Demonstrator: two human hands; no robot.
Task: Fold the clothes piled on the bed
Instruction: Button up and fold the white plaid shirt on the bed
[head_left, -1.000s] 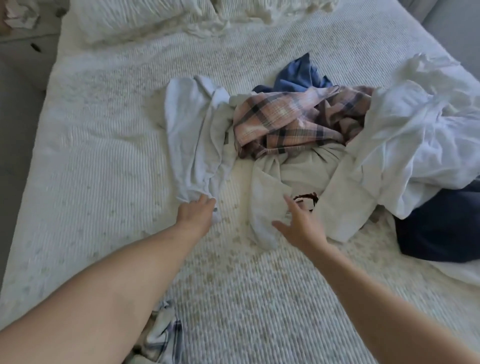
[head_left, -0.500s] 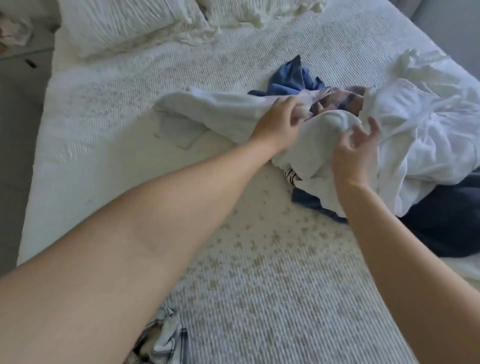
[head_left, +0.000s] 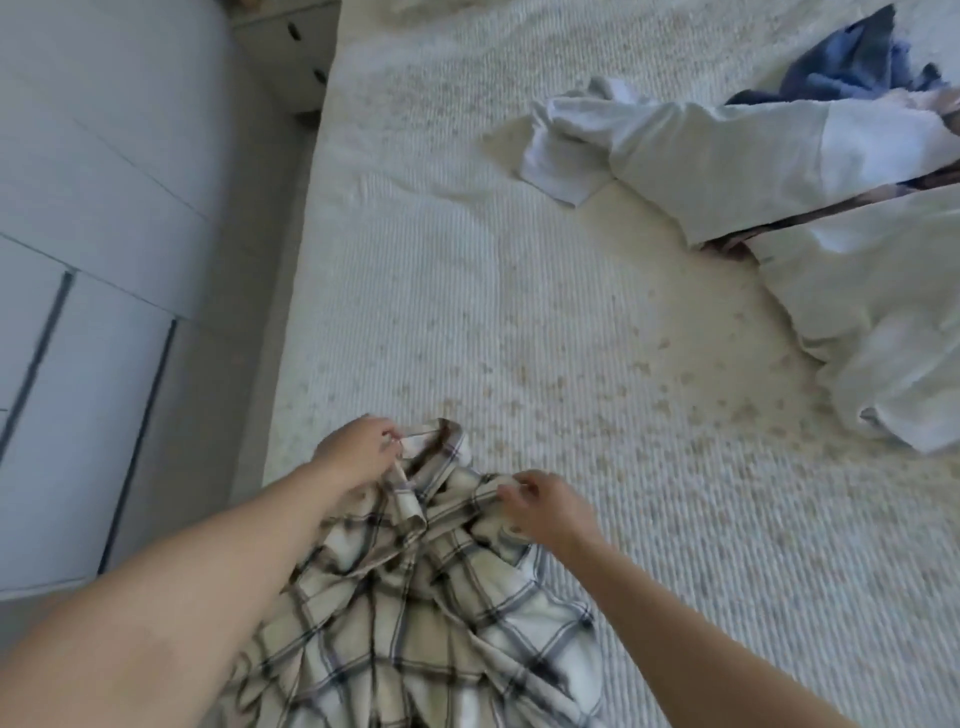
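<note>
Pinching the crumpled cream-and-grey plaid flannel shirt (head_left: 415, 613) near its collar, left hand (head_left: 358, 454) and right hand (head_left: 545, 506) both clamped on fabric, probably to shake it flat. Sitting at the near edge of the white textured bed (head_left: 519, 312), well apart from the pile.

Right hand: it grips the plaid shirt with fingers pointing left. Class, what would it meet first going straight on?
Probably the left hand, across the plaid shirt collar from the right hand; depth is unclear.

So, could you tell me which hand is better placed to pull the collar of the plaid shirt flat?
Probably the left hand: it already pinches the collar of the cream plaid shirt, while the right hand holds fabric lower down.
</note>
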